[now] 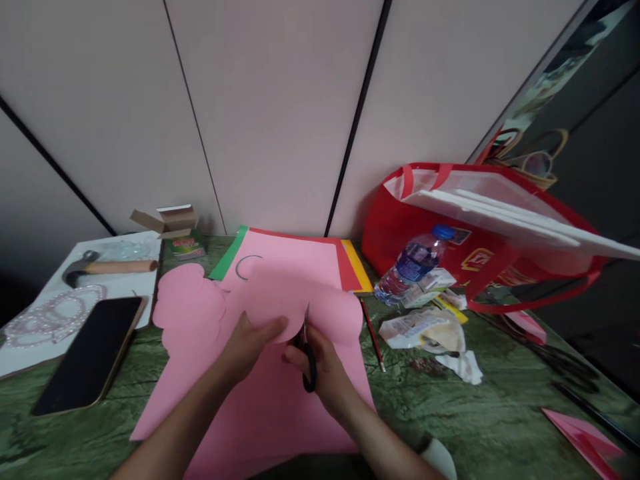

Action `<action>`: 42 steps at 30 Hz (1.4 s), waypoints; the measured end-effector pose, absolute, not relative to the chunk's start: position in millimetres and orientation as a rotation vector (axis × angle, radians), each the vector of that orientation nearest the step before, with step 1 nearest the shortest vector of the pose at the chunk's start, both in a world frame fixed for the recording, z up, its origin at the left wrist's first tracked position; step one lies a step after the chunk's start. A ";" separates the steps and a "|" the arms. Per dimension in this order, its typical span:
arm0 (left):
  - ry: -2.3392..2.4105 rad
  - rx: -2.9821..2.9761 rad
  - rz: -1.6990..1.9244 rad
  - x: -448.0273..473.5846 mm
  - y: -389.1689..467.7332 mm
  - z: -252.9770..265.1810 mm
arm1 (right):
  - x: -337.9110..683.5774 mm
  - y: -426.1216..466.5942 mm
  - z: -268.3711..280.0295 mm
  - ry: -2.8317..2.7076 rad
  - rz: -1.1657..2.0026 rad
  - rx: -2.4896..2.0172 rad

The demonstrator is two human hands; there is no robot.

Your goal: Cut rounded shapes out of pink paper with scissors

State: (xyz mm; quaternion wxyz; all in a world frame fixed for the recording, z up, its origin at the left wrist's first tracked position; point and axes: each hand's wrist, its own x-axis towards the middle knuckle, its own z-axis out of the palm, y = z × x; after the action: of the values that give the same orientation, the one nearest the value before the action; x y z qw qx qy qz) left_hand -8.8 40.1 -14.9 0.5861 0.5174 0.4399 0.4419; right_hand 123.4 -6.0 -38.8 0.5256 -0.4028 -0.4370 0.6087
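My right hand (pixel 320 363) is closed round the black handles of a pair of scissors (pixel 311 367), whose blades point up and away at the edge of a pink paper sheet (pixel 325 310). With thumb and fingers, my left hand (pixel 255 337) pinches that same sheet just left of the blades. The sheet curls upward and over to the right. Beneath it lies more pink paper (pixel 280 413). Several rounded pink paper cutouts (pixel 187 303) are piled at the left. Behind, a pink sheet (pixel 295 257) with a dark curved line lies over green, red and yellow sheets.
A phone (pixel 90 357), a claw hammer (pixel 113 267), strings of beads (pixel 55 317) and an opened small box (pixel 185 240) are at the left. To the right are a pencil (pixel 373 333), a water bottle (pixel 413 263), plastic wrappers (pixel 425 330) and a red bag (pixel 390 213).
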 end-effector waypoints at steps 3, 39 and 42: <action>1.039 1.200 1.021 -8.8 41.3 -15.4 | 122.8 -6.1 -39.2 -0.989 1.536 -0.978; 1.265 1.302 1.070 -0.7 33.9 -10.5 | 134.4 -5.2 -33.0 -1.044 1.485 -1.014; 1.257 1.299 1.093 -1.1 32.7 -8.9 | 134.8 -6.3 -33.3 -1.068 1.475 -1.034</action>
State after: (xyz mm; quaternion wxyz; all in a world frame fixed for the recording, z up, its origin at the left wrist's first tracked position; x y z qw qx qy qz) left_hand -1.1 32.7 -8.9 0.4920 0.5354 0.5179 0.4506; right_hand 134.8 -6.3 -33.3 0.5002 -0.4274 -0.4417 0.6099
